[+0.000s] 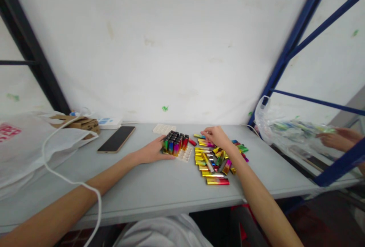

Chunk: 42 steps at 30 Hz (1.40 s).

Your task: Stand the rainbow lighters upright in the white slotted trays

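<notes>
Metallic, many-coloured lighters (173,142) with black tops stand upright and close together in a pale holed tray (186,155). My left hand (152,150) is curled around the left side of this tray and its standing lighters. To the right, several gold, red, green and purple lighters (215,175) lie loose on the table in a pile with a rough column along its left side. My right hand (218,136) is over the far side of the pile, its fingers closed at the end of a gold lighter (199,136). The fingertips are partly hidden. A red lighter (192,142) lies between tray and pile.
A second pale tray (164,129) lies near the wall. At left are a phone (116,140), a cardboard piece (85,124), a white bag (25,148) and a white cable (71,181). Right of the blue frame (281,64), another person's hands (336,138) handle plastic-wrapped things.
</notes>
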{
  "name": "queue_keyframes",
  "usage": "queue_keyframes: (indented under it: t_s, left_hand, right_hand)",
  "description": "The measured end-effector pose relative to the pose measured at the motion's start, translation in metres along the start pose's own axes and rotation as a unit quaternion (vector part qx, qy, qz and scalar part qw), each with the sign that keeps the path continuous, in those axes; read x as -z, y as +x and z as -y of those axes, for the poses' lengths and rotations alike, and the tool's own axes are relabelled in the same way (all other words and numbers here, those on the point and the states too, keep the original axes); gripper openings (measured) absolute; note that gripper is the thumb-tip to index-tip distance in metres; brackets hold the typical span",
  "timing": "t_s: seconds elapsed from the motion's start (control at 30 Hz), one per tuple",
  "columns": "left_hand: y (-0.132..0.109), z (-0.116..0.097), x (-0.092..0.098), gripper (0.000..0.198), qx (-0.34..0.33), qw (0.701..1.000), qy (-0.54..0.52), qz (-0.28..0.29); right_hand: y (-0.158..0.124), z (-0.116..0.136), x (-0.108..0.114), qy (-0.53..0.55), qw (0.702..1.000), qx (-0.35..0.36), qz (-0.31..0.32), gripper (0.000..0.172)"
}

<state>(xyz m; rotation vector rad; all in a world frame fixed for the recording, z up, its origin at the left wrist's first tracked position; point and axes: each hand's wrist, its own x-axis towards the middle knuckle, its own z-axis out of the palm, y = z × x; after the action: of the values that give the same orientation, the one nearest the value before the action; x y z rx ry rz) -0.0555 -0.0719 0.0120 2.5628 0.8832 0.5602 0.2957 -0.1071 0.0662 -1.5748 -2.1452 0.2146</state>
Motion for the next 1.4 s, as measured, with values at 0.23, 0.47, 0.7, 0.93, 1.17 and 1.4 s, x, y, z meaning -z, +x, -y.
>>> queue_keyframes:
  t_s: [0.23, 0.47, 0.7, 0.93, 1.17, 1.4]
  left_hand:
    - [0.003, 0.005, -0.001, 0.081, -0.01, 1.0, -0.003, 0.007]
    - [0.003, 0.004, 0.0, 0.083, -0.01, 1.0, 0.002, 0.0]
    - [0.001, 0.003, 0.001, 0.075, -0.019, 1.0, 0.02, 0.003]
    - [0.001, 0.002, 0.001, 0.078, -0.02, 0.999, 0.024, 0.005]
    - [0.001, 0.005, 0.001, 0.075, -0.024, 0.999, 0.021, 0.011]
    - [0.001, 0.005, 0.001, 0.075, -0.026, 0.999, 0.019, 0.01]
  right_hand:
    - [0.006, -0.017, 0.0, -0.121, 0.981, -0.143, -0.058, 0.077]
    - [0.015, -0.03, -0.022, -0.123, 0.991, 0.009, 0.044, 0.026]
    - [0.018, -0.042, -0.032, -0.083, 0.996, -0.008, 0.017, 0.01]
    - [0.022, -0.037, -0.03, 0.269, 0.957, 0.001, -0.113, 0.025]
    - [0.019, -0.003, -0.033, 0.525, 0.843, -0.075, -0.093, 0.054]
    - [0.015, 0.019, -0.042, 0.593, 0.8, -0.073, -0.05, 0.065]
